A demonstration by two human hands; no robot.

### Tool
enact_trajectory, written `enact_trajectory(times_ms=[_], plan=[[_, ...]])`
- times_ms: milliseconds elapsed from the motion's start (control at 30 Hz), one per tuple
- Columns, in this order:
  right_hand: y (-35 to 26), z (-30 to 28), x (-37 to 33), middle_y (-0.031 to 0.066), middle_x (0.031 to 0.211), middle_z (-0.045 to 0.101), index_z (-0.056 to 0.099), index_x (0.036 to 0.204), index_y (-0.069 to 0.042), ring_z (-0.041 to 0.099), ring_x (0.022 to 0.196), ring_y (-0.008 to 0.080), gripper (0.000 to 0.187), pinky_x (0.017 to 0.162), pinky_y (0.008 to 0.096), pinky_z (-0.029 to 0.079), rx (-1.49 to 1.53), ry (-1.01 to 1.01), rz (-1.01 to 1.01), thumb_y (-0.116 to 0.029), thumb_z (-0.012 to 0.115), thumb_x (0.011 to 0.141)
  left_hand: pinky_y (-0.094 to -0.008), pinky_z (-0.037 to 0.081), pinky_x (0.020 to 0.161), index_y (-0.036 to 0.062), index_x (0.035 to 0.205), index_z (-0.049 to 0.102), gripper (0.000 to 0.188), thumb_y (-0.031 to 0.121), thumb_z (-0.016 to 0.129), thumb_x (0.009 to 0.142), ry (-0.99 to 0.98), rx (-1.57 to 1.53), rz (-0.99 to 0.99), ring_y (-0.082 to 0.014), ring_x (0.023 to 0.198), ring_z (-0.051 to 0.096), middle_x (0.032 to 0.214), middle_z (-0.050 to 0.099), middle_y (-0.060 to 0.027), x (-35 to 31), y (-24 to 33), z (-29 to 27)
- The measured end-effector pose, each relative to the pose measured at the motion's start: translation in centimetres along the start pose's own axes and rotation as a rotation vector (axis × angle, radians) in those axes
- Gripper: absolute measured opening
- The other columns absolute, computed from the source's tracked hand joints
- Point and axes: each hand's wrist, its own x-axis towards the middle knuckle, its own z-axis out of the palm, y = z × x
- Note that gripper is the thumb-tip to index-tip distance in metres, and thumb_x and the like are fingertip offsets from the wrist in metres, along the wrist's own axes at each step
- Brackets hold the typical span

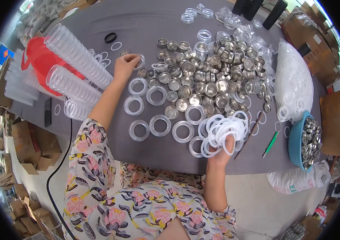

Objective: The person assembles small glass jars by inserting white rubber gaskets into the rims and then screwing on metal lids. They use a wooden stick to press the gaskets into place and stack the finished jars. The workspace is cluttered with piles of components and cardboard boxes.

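Observation:
My left hand (125, 67) reaches over the table with thumb and fingers pinched at the edge of a clear plastic ring (140, 61). In my right hand (220, 155), near the front edge, is a loose bunch of thin white sealing rings (225, 130); the palm is mostly hidden under them. Between the hands lie several thick clear plastic rings (156, 96), flat on the cloth. Beyond them spreads a large heap of small round metal caps (214, 74), some upright and some tipped over.
Stacked clear plastic cups (78, 52) and a red bag (44, 60) lie at the left. A green-handled tool (271, 145) and a thin brown stick (254, 127) rest at the right. Further right are a filled plastic bag (294, 80) and a blue basin (296, 140) of metal caps.

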Motion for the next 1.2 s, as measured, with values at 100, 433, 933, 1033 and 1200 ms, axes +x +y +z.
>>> enact_trajectory(times_ms=[100,433,933,1033,1200], plan=[[0.1,-0.7,0.6,0.0076,0.095,0.06,0.051,0.113,-0.005,0.063,0.079,0.0167,0.035,0.06,0.0278,0.056,-0.003,-0.023,0.004,-0.015,0.047,0.079,-0.0313,0.048,0.069,0.0019,0.091,0.067,0.023,0.018,0.067,0.075,-0.164,0.345,0.152,-0.0171,0.073,0.06,0.083,0.064,-0.0061,-0.7,-0.3,0.7],[-0.1,-0.6,0.8,0.011,0.103,0.057,0.046,0.118,-0.004,0.062,0.087,0.0211,0.046,0.068,0.0332,0.056,-0.034,-0.031,-0.003,-0.012,0.048,0.074,-0.0393,0.046,0.074,0.0059,0.081,0.061,0.018,0.018,0.069,0.07,-0.358,0.839,0.464,-0.0271,0.086,0.056,0.09,0.058,-0.0077,-1.0,0.5,4.2],[0.0,-1.2,1.1,0.0113,0.102,0.057,0.046,0.117,-0.003,0.061,0.089,0.0215,0.045,0.074,0.0339,0.054,-0.04,-0.084,-0.034,-0.01,0.046,0.073,-0.0263,0.046,0.048,-0.0054,0.094,0.065,0.024,0.01,0.065,0.076,0.091,0.025,-0.075,-0.0143,0.053,0.061,0.074,0.066,-0.0104,2.6,-1.4,0.2],[0.0,-0.8,0.8,0.0112,0.102,0.057,0.046,0.117,-0.003,0.061,0.089,0.0214,0.044,0.073,0.0339,0.054,-0.045,-0.078,-0.034,-0.01,0.046,0.073,-0.0238,0.045,0.044,-0.0079,0.091,0.064,0.022,0.008,0.064,0.075,0.154,0.017,-0.164,-0.0123,0.049,0.058,0.071,0.065,-0.0101,3.2,-3.0,-0.9],[-0.1,-0.9,0.8,0.0109,0.101,0.057,0.046,0.117,-0.003,0.061,0.089,0.0211,0.043,0.073,0.0336,0.054,-0.041,-0.096,-0.019,-0.01,0.046,0.074,-0.0245,0.045,0.043,-0.0053,0.085,0.063,0.017,0.007,0.064,0.073,0.251,0.119,-0.124,-0.0141,0.049,0.059,0.069,0.064,-0.01,3.5,-4.6,-1.2]])
